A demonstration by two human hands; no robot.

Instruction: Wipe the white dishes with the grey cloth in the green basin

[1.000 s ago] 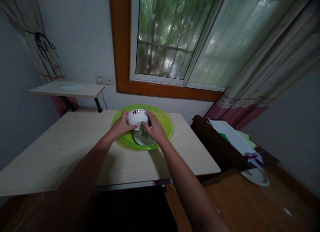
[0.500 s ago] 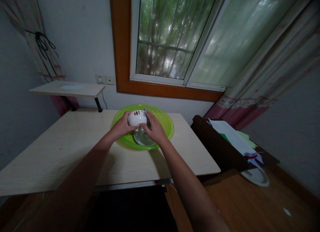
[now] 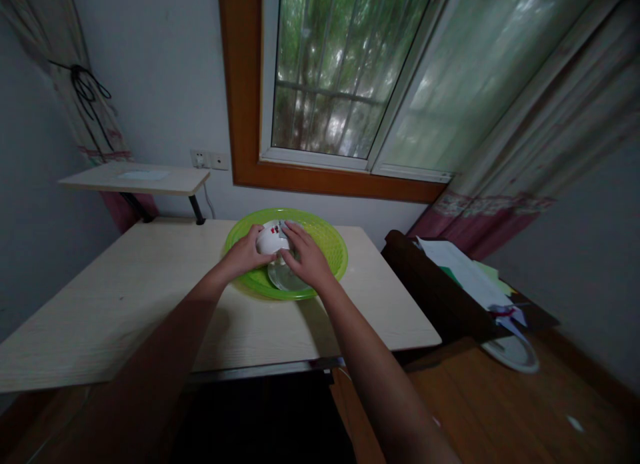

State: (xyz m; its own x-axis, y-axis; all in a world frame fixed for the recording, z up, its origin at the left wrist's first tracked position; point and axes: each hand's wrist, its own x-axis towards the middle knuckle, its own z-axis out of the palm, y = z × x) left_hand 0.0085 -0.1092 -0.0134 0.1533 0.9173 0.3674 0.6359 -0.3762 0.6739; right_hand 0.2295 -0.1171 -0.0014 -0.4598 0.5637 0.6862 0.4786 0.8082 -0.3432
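Note:
A white bowl (image 3: pixel 271 238) with small red marks is held tilted over a round green plastic basket (image 3: pixel 333 245) on the light wooden table (image 3: pixel 125 304). My left hand (image 3: pixel 245 254) grips the bowl's left side, fingers curled round it. My right hand (image 3: pixel 306 257) is closed over the bowl's right side, with something small and thin sticking up at its fingertips that I cannot make out. Below both hands a clear glass dish (image 3: pixel 285 280) lies in the basket's near part.
A small raised shelf (image 3: pixel 135 177) stands at the table's back left, under wall sockets (image 3: pixel 209 159). Right of the table a dark piece of furniture (image 3: pixel 440 297) carries papers (image 3: pixel 463 267), and a white plate (image 3: pixel 510 352) sits on the wooden floor. A window and curtains are behind.
The bowl has turned and moved slightly away and down between my hands. My right hand has slid further over its top. Both arms stay over the basket.

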